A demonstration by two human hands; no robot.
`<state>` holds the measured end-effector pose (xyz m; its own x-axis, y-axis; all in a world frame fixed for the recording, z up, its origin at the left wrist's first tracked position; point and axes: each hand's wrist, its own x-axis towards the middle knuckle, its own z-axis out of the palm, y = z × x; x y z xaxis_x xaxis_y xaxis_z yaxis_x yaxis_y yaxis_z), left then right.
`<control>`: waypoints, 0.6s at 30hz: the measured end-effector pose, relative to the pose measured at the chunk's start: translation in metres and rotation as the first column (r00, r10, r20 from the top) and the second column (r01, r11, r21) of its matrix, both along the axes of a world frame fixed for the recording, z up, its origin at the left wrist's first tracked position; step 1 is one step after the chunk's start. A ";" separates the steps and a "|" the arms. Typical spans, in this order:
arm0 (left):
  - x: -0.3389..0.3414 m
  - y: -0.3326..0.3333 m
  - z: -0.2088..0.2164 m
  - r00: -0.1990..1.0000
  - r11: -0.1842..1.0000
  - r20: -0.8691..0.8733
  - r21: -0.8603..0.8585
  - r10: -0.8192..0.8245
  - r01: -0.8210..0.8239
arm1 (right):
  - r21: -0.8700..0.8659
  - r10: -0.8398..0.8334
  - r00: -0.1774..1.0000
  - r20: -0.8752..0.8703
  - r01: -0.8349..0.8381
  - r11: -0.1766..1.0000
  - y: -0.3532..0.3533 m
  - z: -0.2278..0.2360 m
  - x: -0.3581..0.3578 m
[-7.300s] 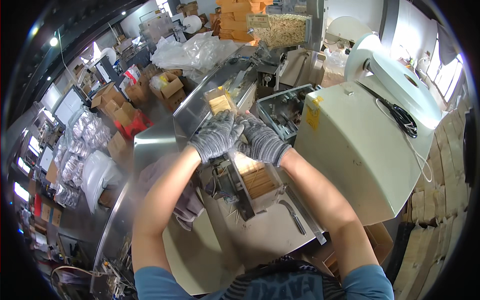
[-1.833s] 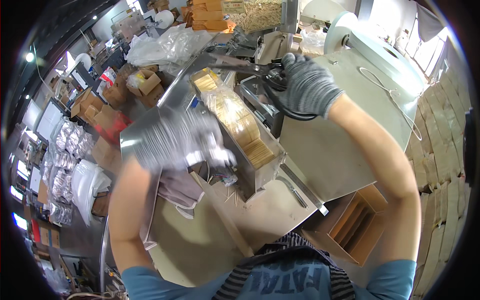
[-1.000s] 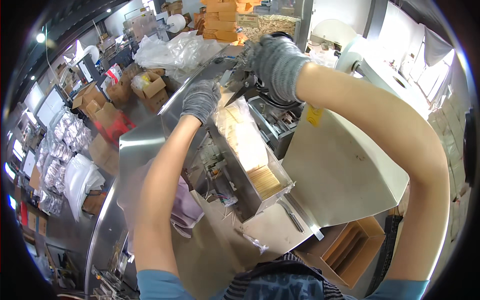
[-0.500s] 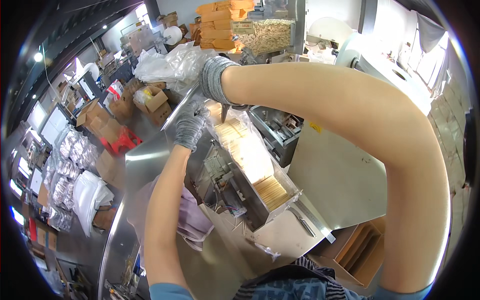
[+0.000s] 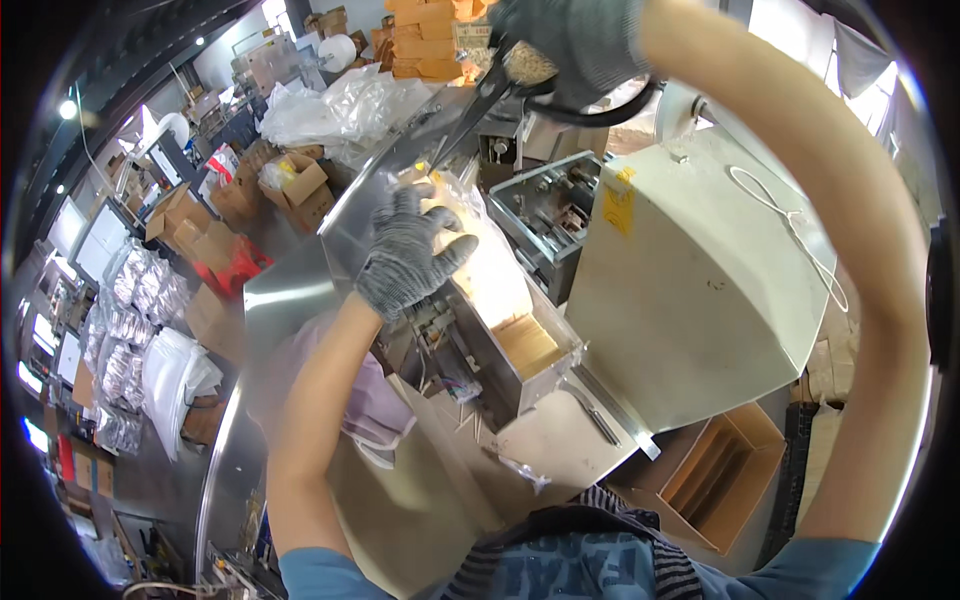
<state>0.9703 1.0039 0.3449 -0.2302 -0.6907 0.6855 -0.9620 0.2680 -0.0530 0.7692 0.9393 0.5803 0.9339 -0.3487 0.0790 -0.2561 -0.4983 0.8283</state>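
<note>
My right hand (image 5: pixel 575 50), in a grey knit glove, is raised at the top and closed around black-handled scissors (image 5: pixel 482 112). Their blades point down and left toward the far end of a long metal trough (image 5: pixel 548 400). Thin pale wooden sticks (image 5: pixel 530 346) fill the near part of this trough. A clear plastic bag (image 5: pixel 492 275), bright with glare, lies along it with sticks inside. Over the bag's left side is my gloved left hand (image 5: pixel 405 255), its fingers spread. Whether its fingertips press on the bag I cannot tell.
A pale machine cover (image 5: pixel 690 290) stands to the right, beside an open metal box of mechanism (image 5: pixel 555 205). A pen-like tool (image 5: pixel 592 412) lies near the trough. An open carton (image 5: pixel 715 480) sits at the lower right, and a mauve cloth (image 5: pixel 375 410) at the left.
My right hand has lifted away from the trough's far end, up and to the right, with the scissors. My left hand has shifted nearer and spread its fingers over the bag.
</note>
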 end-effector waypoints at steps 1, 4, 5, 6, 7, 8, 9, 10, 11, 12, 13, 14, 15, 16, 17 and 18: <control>-0.015 -0.002 0.000 1.000 1.000 -0.003 0.024 -0.006 0.006 | -0.052 0.074 0.997 0.019 -0.073 0.996 0.006 0.010 -0.024; -0.013 0.035 0.000 0.998 0.992 -0.049 0.120 -0.040 0.046 | -0.017 0.754 0.646 0.124 -0.758 0.652 -0.005 0.000 -0.040; -0.025 0.039 0.002 0.997 0.991 -0.051 0.113 -0.065 0.071 | -0.019 0.738 0.664 0.117 -0.742 0.670 -0.002 0.003 -0.052; -0.037 0.043 0.003 0.995 0.983 -0.095 0.180 -0.025 0.042 | -0.038 0.703 0.707 0.080 -0.702 0.711 0.019 -0.001 -0.055; -0.049 0.049 0.005 0.991 0.968 -0.133 0.250 0.023 0.011 | -0.057 0.667 0.744 0.046 -0.664 0.745 0.039 -0.013 -0.057; -0.062 0.061 0.009 0.985 0.980 -0.169 0.192 -0.010 0.043 | -0.083 0.626 0.780 0.011 -0.623 0.778 0.057 -0.017 -0.058; -0.069 0.069 0.004 0.986 0.980 -0.163 0.194 -0.018 0.050 | -0.107 0.590 0.807 -0.016 -0.588 0.802 0.065 -0.022 -0.062; -0.075 0.078 -0.001 0.982 0.988 -0.190 0.150 -0.009 0.038 | -0.132 0.553 0.832 -0.043 -0.553 0.823 0.073 -0.027 -0.063; -0.079 0.086 -0.007 0.976 0.994 -0.217 0.108 0.009 0.015 | -0.155 0.522 0.850 -0.068 -0.526 0.836 0.078 -0.031 -0.064; -0.082 0.090 -0.011 0.986 0.996 -0.163 0.080 0.040 -0.028 | -0.180 0.490 0.867 -0.092 -0.499 0.848 0.083 -0.034 -0.064; -0.086 0.094 -0.012 0.986 0.996 -0.158 0.081 0.045 -0.032 | -0.205 0.457 0.882 -0.116 -0.472 0.857 0.090 -0.038 -0.063; -0.091 0.097 -0.012 0.987 0.998 -0.148 0.014 0.059 -0.058 | -0.232 0.426 0.894 -0.141 -0.448 0.864 0.097 -0.041 -0.061; -0.094 0.100 -0.013 0.988 0.995 -0.140 -0.053 0.071 -0.079 | -0.258 0.390 0.906 -0.166 -0.422 0.869 0.095 -0.043 -0.062; -0.093 0.101 -0.018 0.991 0.994 -0.119 -0.072 0.068 -0.077 | -0.482 0.314 0.879 -0.359 -0.463 0.744 0.078 -0.058 -0.062; -0.098 0.098 -0.019 0.992 0.995 -0.115 -0.078 0.051 -0.061 | -0.336 0.335 0.918 -0.214 -0.391 0.857 0.079 -0.061 -0.051; -0.103 0.095 -0.020 0.995 0.994 -0.088 -0.098 0.039 -0.048 | -0.342 0.317 0.924 -0.212 -0.374 0.862 0.081 -0.061 -0.049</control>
<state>0.8678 1.0992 0.3254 -0.1386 -0.6255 0.7678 -0.9747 0.2233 0.0059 0.7201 1.0207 0.5195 0.9996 0.0268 -0.0067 0.0115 -0.1831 0.9830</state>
